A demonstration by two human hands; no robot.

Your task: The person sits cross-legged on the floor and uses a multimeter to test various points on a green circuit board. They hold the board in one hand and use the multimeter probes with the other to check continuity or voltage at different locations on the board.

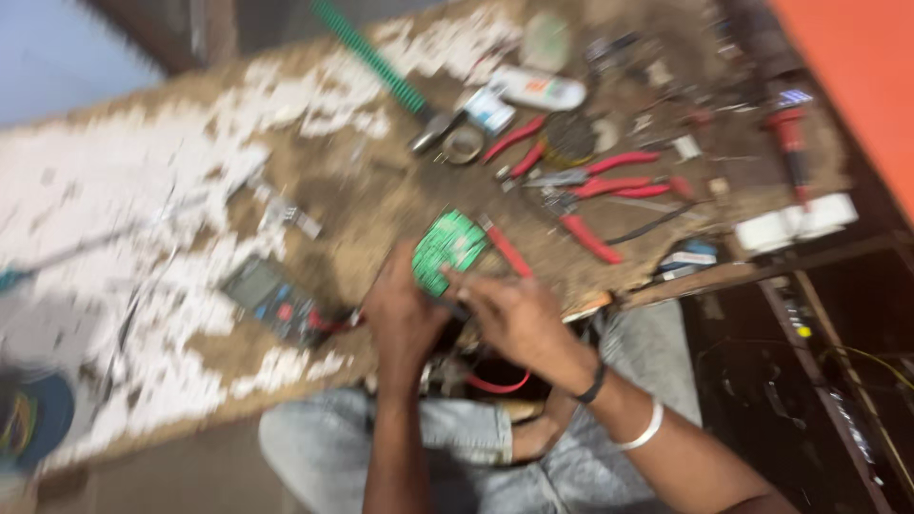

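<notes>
Bench [190, 190] rough wood w/ flaking paint; pliers [590, 238] red plastic handles

A dark handheld meter with a grey rectangular screen [252, 284] lies near left on the desk. Far, mid-desk, lie a small blue-and-white box [489, 108] and, just right, a white tube with coloured label [538, 89].

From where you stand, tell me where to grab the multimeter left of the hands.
Take the multimeter across its two long edges, about mid-body, coming down from above. It lies flat on the bench, slanted, with its leads running off at the lower right end near the left hand, so the sides look free while that end is crowded. The picture is blurred, so finer detail is unclear.
</notes>
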